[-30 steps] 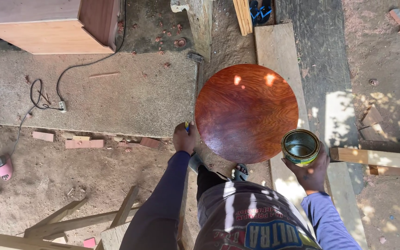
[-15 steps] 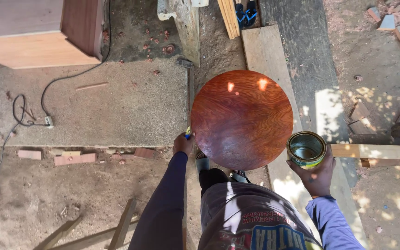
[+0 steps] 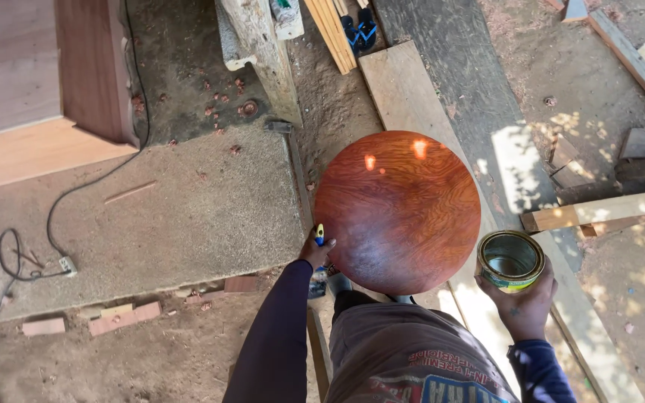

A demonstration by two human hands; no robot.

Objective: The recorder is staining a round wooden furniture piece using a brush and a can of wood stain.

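Note:
A round, glossy reddish-brown wooden tabletop point(image 3: 397, 213) stands in front of me, wet-looking with light glints. My left hand point(image 3: 316, 251) is at its left rim, closed around a brush with a blue and yellow handle point(image 3: 319, 234). The brush bristles are hidden below my hand. My right hand point(image 3: 524, 302) holds an open metal can point(image 3: 510, 260) just off the tabletop's right edge; the can has a yellow-green band and liquid inside.
A concrete slab point(image 3: 188, 216) lies to the left with a wooden cabinet point(image 3: 39, 82) on it and a black cable running to a socket point(image 3: 67, 265). Planks point(image 3: 404, 89) and timber offcuts point(image 3: 599, 210) lie ahead and right. Bricks point(image 3: 125, 319) line the slab edge.
The view has shifted left and slightly down. My left hand has stayed at the tabletop's left rim with the brush, and the can remains at the right edge.

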